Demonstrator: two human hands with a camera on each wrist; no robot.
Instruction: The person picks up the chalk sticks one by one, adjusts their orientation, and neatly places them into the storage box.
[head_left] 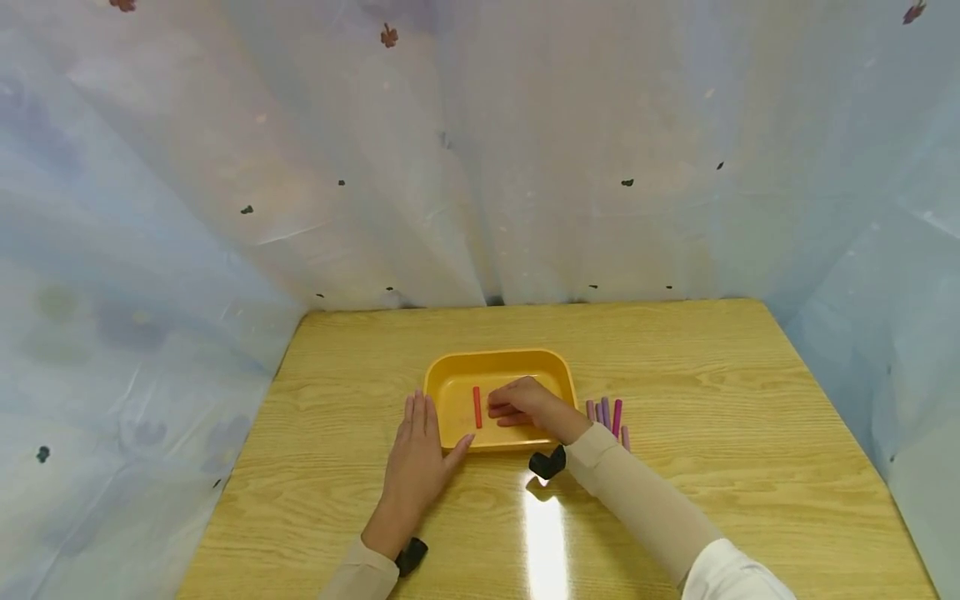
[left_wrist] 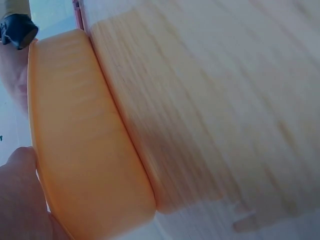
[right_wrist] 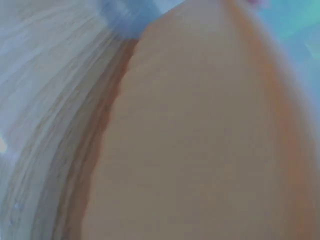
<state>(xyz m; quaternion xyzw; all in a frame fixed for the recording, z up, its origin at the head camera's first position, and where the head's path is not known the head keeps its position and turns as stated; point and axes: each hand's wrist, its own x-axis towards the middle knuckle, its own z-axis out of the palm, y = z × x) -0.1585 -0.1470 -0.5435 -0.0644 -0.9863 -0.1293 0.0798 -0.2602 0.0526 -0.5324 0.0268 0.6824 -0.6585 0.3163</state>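
Observation:
A shallow yellow tray (head_left: 457, 360) sits on the wooden table, with one slim red stick (head_left: 477, 407) lying inside it. My left hand (head_left: 417, 467) rests at the tray's front left corner, fingers straight along the left side and thumb spread at the front rim. In the left wrist view the thumb (left_wrist: 22, 165) is right at the tray's rim. My right hand (head_left: 528, 404) reaches over the tray's right part, its fingers bent down just right of the red stick. I cannot tell whether anything is between those fingertips. The tray's wall (right_wrist: 190, 125) fills the right wrist view.
Several purple, mauve and magenta sticks (head_left: 617, 417) lie on the table (head_left: 712, 467) just right of the tray, partly behind the right forearm. Pale printed sheeting (head_left: 480, 167) hangs behind the table and along both sides.

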